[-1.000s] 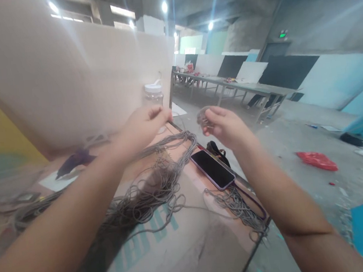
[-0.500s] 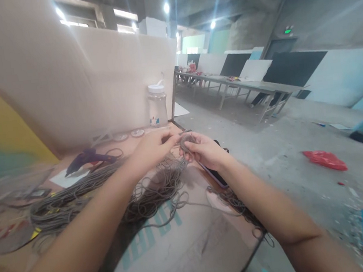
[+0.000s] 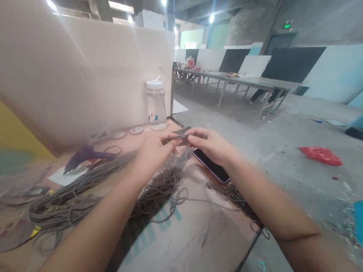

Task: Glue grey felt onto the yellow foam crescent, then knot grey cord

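Observation:
Between my two hands a small bundle of grey cord [image 3: 182,131] is stretched sideways. My left hand [image 3: 157,149] pinches its left end between thumb and fingers. My right hand [image 3: 209,145] grips the right end, fingers closed. Beneath them lies a loose tangle of the same cord [image 3: 164,188], with strands trailing to the right. Farther left is a long looped hank of grey cord [image 3: 68,208]. Just under my right hand a dark-screened phone [image 3: 211,166] rests near the table's edge.
A clear lidded bottle [image 3: 156,106] stands by the white partition [image 3: 122,73]. On the left are a purple glue gun [image 3: 87,156] and white paper [image 3: 66,176]. To the right, beyond the table edge, a red plastic bag [image 3: 320,156] lies on the floor. Long tables [image 3: 244,81] stand behind.
The cord coil in my right hand now lies flatter and stretched between both hands. My right hand has turned, showing more of the phone. The view has shifted slightly.

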A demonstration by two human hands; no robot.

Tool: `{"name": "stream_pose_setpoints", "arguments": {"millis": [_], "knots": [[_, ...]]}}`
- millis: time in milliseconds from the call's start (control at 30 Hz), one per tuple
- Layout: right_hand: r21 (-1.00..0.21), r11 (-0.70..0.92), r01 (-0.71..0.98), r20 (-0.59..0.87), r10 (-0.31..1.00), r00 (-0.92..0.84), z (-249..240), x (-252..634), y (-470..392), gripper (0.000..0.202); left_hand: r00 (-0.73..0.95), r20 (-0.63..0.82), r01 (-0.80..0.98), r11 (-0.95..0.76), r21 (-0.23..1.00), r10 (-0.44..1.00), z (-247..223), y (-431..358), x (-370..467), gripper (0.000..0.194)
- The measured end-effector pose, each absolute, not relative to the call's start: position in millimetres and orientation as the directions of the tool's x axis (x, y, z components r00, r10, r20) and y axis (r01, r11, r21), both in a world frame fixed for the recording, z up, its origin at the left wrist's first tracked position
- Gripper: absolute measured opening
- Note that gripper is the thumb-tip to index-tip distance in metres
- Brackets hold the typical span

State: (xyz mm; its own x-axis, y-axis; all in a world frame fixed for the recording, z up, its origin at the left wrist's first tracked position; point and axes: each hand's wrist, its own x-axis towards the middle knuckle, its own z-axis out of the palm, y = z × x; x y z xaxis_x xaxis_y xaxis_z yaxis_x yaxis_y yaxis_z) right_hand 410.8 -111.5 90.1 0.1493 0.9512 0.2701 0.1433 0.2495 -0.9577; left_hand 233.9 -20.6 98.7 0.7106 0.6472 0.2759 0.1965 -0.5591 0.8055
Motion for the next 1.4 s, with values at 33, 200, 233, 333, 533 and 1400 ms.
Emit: {"name": "stream_pose_setpoints", "arguments": {"millis": [33,200,233,333,533,1400], "knots": [[-0.964,0.247,0.095,0.259,0.956,0.14,91.8,416.0,-112.8,0.034,0.721,0.293,0.198,-0.592,0.782,0.628,99.3,-17.2,230.9,0.029],[-0.957,0.255,0.136,0.27,0.957,0.109,96.2,418.1,-115.7,0.043,0.803,0.347,0.217,-0.78,0.587,0.485,101.0,-11.1,221.4,0.021],[-0.959,0.234,0.158,0.25,0.964,0.087,95.3,412.8,-115.2,0.044,0.803,0.365,0.229,-0.809,0.542,0.472,101.0,-12.9,221.1,0.02],[-0.986,0.14,0.09,0.148,0.985,0.086,89.1,396.4,-112.1,0.049,0.767,0.423,0.263,-0.837,0.479,0.483,100.8,-20.2,221.8,0.024],[-0.924,-0.136,-0.356,-0.114,0.99,-0.08,81.2,398.8,-109.2,0.036,0.744,0.432,0.234,-0.804,0.547,0.51,102.1,-23.6,222.7,0.025],[-0.846,0.305,0.438,0.392,0.912,0.122,84.0,409.7,-121.5,0.03,0.814,0.46,0.186,-0.909,0.372,0.355,103.7,-29.5,221.8,0.032]]}}
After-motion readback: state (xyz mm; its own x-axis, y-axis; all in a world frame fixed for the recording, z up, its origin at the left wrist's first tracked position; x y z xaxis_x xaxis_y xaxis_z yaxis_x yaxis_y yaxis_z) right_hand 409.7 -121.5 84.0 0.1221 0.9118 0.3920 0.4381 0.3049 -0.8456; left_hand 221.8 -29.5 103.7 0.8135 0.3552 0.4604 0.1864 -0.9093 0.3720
